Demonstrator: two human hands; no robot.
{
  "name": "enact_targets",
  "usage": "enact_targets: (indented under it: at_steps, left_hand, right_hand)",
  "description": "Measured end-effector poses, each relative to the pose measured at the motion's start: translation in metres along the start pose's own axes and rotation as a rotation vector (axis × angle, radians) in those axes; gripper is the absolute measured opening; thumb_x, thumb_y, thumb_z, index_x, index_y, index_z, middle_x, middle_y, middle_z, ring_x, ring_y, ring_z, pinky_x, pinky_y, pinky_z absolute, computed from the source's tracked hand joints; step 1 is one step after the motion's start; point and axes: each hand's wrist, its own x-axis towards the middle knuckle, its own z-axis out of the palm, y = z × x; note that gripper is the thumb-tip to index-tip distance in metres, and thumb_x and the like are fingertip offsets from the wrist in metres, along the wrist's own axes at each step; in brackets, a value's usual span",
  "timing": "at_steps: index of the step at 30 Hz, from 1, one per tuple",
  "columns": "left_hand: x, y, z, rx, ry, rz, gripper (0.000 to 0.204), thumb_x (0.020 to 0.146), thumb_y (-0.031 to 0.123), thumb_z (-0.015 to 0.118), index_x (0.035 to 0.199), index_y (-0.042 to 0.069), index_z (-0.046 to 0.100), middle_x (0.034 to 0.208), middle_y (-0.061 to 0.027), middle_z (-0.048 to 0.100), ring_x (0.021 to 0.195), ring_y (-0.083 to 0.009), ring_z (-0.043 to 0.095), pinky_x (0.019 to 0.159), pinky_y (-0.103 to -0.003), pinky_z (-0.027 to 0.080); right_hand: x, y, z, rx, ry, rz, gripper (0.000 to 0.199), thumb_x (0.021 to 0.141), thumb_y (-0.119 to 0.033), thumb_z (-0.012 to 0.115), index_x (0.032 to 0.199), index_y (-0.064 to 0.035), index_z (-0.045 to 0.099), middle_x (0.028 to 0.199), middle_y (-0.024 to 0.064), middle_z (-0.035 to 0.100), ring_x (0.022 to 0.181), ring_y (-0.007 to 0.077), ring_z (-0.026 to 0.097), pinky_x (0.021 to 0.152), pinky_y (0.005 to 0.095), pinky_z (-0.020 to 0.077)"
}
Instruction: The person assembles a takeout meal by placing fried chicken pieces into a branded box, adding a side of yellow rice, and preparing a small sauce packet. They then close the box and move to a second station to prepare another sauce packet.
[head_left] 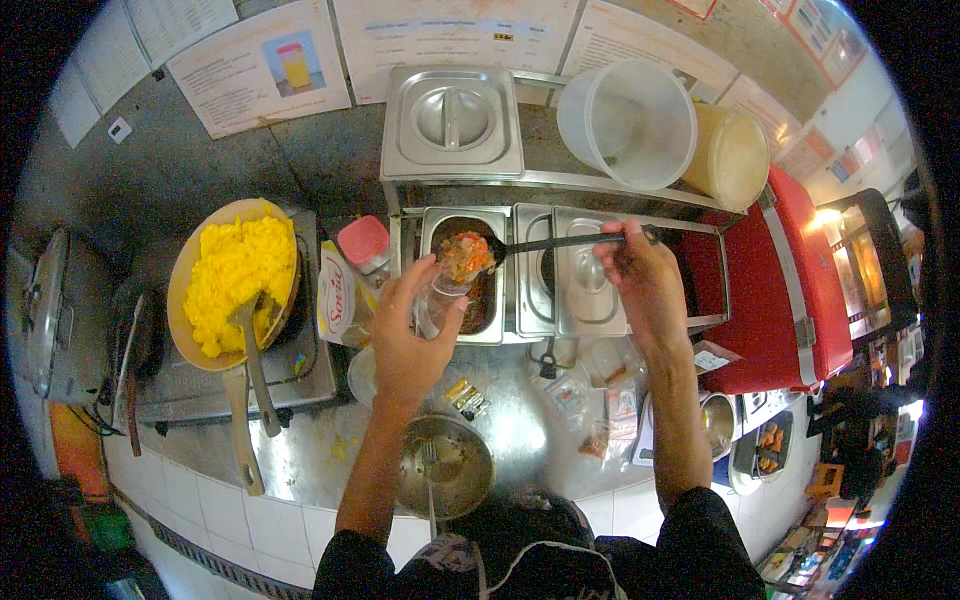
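My left hand [410, 345] is closed around a small clear plastic cup [432, 303], its fingers curled about the side. In my right hand [645, 285] is the handle of a black ladle [570, 242], gripped near its end. The ladle's head is at the cup's mouth, carrying chunky red and orange food [466, 256] that looks like a chopped vegetable relish. How much of it lies in the cup I cannot tell. Both are above an uncovered steel food pan [489, 312] holding dark sauce. Beside that pan, steel lids [590, 285] cover neighbouring pans.
At left, a frying pan [180, 325] of yellow scrambled egg with a spatula [257, 375] sits on a cooktop. A steel bowl [470, 455] with a fork is close to me. A lidded steel pan [450, 150] and white tub [625, 135] stand on the shelf; a red box [790, 290] is at right.
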Motion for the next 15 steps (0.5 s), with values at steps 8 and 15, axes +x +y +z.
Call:
enact_targets:
  at_steps: [8,15]
  left_hand:
    - [0.001,-0.006,0.01,-0.008,0.065,0.069,0.05,0.077,0.008,0.08,0.123,0.004,0.062,0.11,-0.0163,0.068,0.104,-0.0321,0.066,0.091,-0.041,0.051]
    - [0.0,-0.01,0.015,0.069,0.072,0.115,0.048,0.078,0.011,0.08,0.122,0.004,0.063,0.108,-0.0162,0.068,0.101,-0.0337,0.064,0.089,-0.042,0.05]
  right_hand:
    - [0.0,-0.021,0.023,-0.387,-0.055,-0.153,0.038,0.106,-0.033,0.051,0.104,0.0,0.07,0.084,0.0059,0.072,0.073,0.0066,0.057,0.066,0.0226,0.0434]
    - [-0.013,-0.049,0.063,-0.639,-0.19,-0.337,0.021,0.101,-0.017,0.058,0.1,0.0011,0.07,0.079,0.0095,0.071,0.075,0.0167,0.066,0.07,0.0317,0.0506]
